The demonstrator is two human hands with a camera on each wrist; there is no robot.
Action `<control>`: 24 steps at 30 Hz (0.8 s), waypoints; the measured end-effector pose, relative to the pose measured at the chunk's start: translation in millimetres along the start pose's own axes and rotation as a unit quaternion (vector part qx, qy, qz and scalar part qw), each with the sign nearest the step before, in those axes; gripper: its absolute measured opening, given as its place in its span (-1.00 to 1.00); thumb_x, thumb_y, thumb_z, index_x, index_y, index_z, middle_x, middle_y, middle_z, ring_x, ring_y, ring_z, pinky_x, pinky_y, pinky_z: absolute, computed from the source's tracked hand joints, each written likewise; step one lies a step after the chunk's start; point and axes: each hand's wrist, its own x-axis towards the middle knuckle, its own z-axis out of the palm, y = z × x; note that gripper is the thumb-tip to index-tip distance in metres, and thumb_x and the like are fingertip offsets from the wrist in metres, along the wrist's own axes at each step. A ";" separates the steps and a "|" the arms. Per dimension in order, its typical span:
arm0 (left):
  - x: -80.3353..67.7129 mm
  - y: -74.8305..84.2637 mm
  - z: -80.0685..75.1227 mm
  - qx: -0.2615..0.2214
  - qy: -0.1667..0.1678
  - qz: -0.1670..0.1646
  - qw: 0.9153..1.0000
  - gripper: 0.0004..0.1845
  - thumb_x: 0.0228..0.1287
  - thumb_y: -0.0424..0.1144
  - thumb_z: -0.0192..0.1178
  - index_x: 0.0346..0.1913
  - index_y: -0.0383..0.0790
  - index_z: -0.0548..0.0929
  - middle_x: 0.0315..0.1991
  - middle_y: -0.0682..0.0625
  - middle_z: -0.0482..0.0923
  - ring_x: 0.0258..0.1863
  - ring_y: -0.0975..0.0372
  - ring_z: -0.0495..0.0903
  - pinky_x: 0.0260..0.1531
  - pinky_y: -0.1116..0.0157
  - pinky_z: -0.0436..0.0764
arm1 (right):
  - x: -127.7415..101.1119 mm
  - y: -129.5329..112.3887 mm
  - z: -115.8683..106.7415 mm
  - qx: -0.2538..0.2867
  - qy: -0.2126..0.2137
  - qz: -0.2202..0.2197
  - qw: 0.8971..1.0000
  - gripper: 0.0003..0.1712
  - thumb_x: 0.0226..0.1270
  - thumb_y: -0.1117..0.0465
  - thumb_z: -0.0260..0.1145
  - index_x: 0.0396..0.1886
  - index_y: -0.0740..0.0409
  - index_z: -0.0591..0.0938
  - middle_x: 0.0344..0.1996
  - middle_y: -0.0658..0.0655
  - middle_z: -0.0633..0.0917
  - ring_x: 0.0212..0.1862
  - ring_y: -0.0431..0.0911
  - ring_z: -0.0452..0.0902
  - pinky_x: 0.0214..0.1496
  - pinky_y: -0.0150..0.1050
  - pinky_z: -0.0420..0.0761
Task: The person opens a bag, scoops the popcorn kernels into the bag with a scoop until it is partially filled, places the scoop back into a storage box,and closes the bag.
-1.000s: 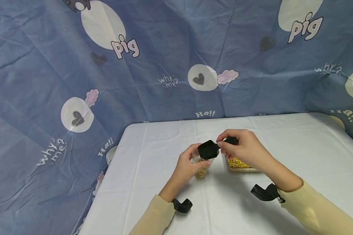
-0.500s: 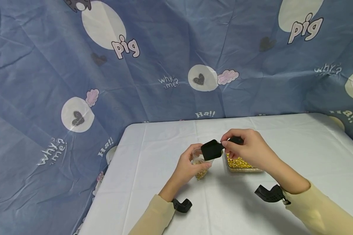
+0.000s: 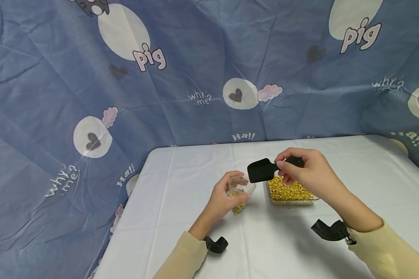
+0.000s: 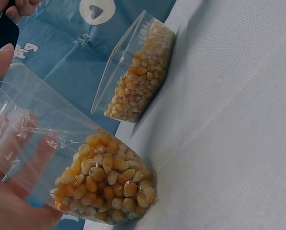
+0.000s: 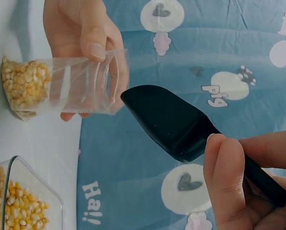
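My left hand [image 3: 219,200] grips a clear plastic bag [image 4: 35,103] near its open mouth, fingers on one side and thumb on the other. Corn kernels [image 4: 104,179] fill the bag's lower part, close over the white cloth. My right hand [image 3: 315,172] pinches the handle of a black scoop [image 3: 262,171] between thumb and fingers. The scoop's blade is up in the air, just right of the bag's mouth; its visible face in the right wrist view [image 5: 167,120] bears only tiny specks. Behind my right hand stands a clear rectangular container [image 3: 293,203] of yellow corn kernels.
A white cloth [image 3: 181,186] covers the table. At its back and left hangs a blue printed curtain [image 3: 181,69]. Black wrist mounts [image 3: 216,245] sit on both forearms.
My right hand has drawn the scoop rightward and slightly up, away from the bag's mouth, toward the container. More of the bag's opening and of the kernels in the container shows. My left hand stays put.
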 end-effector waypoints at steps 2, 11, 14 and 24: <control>-0.1 -0.3 -0.3 -0.004 -0.001 -0.003 1.000 -0.37 0.21 -0.38 0.44 0.32 -0.17 0.44 0.11 -0.24 0.61 0.18 -0.03 0.52 0.17 -0.14 0.40 | -1.4 1.8 -3.0 0.003 0.005 0.002 1.000 -0.85 0.41 0.16 0.39 -0.17 0.14 0.70 -0.45 0.18 0.73 -0.48 0.08 0.70 -0.39 -0.10 0.71; -0.2 -1.8 0.3 -0.014 -0.003 -0.002 1.000 -0.35 0.19 -0.40 0.45 0.32 -0.29 0.42 0.11 -0.25 0.60 0.22 -0.01 0.50 0.26 -0.23 0.29 | -7.9 13.2 -15.1 0.011 0.024 0.007 1.000 -0.79 0.44 0.15 0.36 -0.13 0.22 0.68 -0.41 0.24 0.73 -0.44 0.13 0.70 -0.36 -0.13 0.71; 0.0 -6.4 2.1 -0.005 0.004 -0.003 1.000 -0.34 0.20 -0.39 0.44 0.33 -0.31 0.40 0.11 -0.21 0.62 0.22 0.03 0.51 0.26 -0.20 0.30 | -10.4 18.5 -17.6 0.011 0.028 0.013 0.999 -0.78 0.45 0.15 0.35 -0.12 0.24 0.68 -0.41 0.24 0.73 -0.45 0.09 0.71 -0.36 -0.13 0.71; -0.1 -1.1 0.7 -0.011 0.000 -0.009 1.000 -0.36 0.20 -0.39 0.44 0.32 -0.26 0.41 0.12 -0.23 0.61 0.25 0.04 0.49 0.31 -0.16 0.26 | -17.0 36.1 -25.0 0.002 0.040 0.025 0.999 -0.78 0.48 0.17 0.31 -0.10 0.27 0.67 -0.43 0.20 0.75 -0.43 0.07 0.70 -0.37 -0.15 0.71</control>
